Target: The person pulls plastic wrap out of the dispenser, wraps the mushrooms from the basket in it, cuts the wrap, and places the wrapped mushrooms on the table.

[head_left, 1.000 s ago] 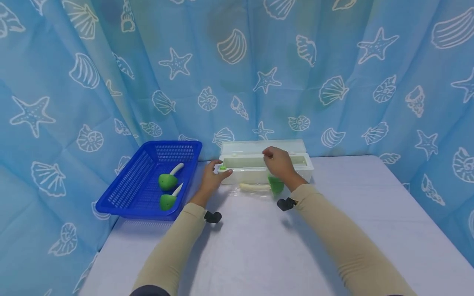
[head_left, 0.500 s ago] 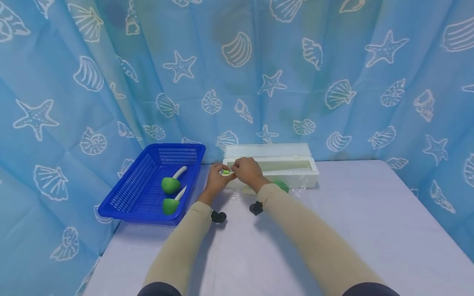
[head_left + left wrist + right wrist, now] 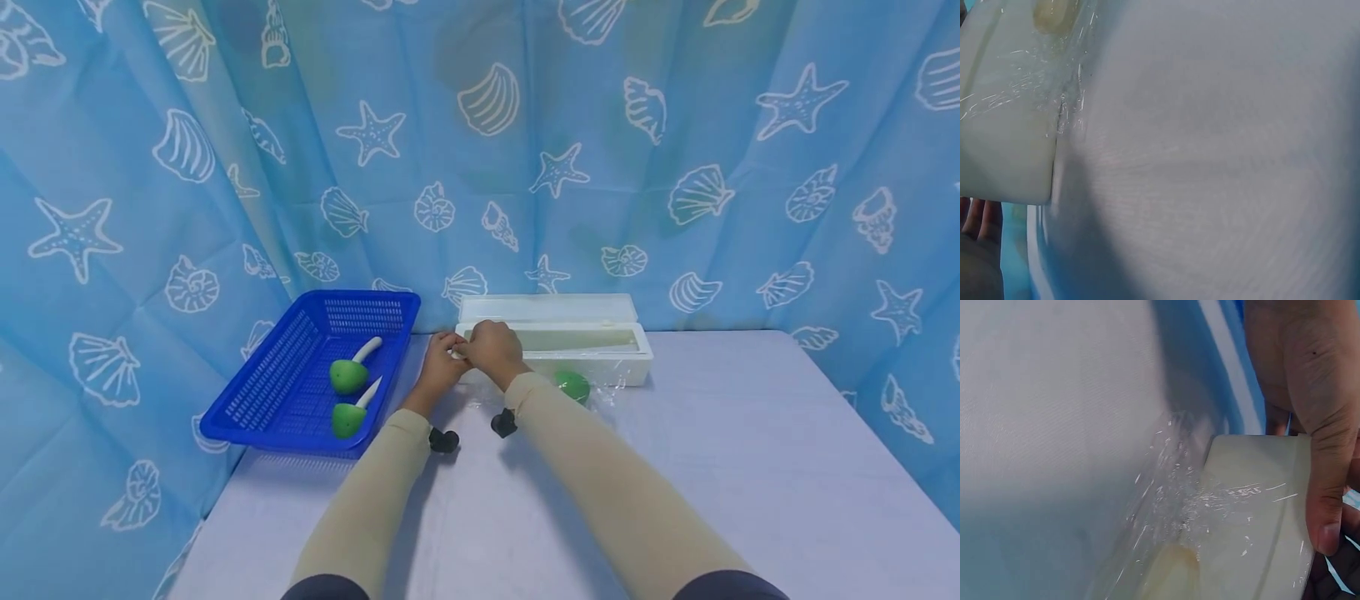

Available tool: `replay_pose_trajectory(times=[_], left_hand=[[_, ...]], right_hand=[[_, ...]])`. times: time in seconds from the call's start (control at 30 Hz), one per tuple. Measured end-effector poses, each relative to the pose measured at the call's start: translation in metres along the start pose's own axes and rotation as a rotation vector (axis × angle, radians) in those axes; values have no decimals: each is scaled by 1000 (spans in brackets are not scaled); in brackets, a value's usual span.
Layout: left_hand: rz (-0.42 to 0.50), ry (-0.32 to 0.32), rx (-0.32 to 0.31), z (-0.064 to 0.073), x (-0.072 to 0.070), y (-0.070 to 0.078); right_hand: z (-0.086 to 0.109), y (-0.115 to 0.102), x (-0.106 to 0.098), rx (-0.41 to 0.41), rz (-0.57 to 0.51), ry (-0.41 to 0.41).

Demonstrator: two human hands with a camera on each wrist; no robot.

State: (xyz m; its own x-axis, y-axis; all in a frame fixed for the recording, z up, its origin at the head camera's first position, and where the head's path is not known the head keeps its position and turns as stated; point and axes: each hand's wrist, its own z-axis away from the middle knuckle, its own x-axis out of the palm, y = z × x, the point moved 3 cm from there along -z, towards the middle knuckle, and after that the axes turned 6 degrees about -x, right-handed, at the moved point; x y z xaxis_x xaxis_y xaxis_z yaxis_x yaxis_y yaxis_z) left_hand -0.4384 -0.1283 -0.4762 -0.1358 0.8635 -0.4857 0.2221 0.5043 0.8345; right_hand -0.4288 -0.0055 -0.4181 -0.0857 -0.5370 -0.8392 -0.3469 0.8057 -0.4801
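A white cling film box [image 3: 592, 367] stands at the table's back, its lid [image 3: 547, 308] tipped up behind it. My left hand [image 3: 437, 367] grips the box's left end; in the right wrist view its thumb [image 3: 1325, 519] lies along the edge. Over that same corner, the curled fingers of my right hand [image 3: 495, 350] pinch at the slide cutter, which both hands hide. Clear cling film [image 3: 1191, 500] hangs over the box front and onto the table. Under the film lies a mushroom-like piece with a green dome [image 3: 573, 386] and pale stem [image 3: 1172, 572], partly hidden by my right forearm.
To the left, a blue plastic basket [image 3: 247, 417] holds two similar pieces, green-domed with white stems [image 3: 348, 377]. A white cloth covers the table [image 3: 750, 450]. Behind it hangs a blue curtain [image 3: 405, 75] with shell and starfish prints.
My right hand has moved left along the box from its middle to its left end, meeting the left hand there. The green slider, visible earlier, is now covered.
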Motion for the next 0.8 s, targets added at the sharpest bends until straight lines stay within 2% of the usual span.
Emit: replay_pose_trajectory(times=[0.33,0.47,0.67,0.8], left_hand=[[-3,-22,-34,2,-1,5],[9,-16,-28,4,-2,7],[10,1,-29,3,0,5],[4,-1,-59,3,2,3]], right_hand=[[-5,4,-2,87,-47,-58],[-5,7,-5,110,-64,-71],[-5,14,-11,99,-89,-69],[-4,19,-17,101,-92,-82]])
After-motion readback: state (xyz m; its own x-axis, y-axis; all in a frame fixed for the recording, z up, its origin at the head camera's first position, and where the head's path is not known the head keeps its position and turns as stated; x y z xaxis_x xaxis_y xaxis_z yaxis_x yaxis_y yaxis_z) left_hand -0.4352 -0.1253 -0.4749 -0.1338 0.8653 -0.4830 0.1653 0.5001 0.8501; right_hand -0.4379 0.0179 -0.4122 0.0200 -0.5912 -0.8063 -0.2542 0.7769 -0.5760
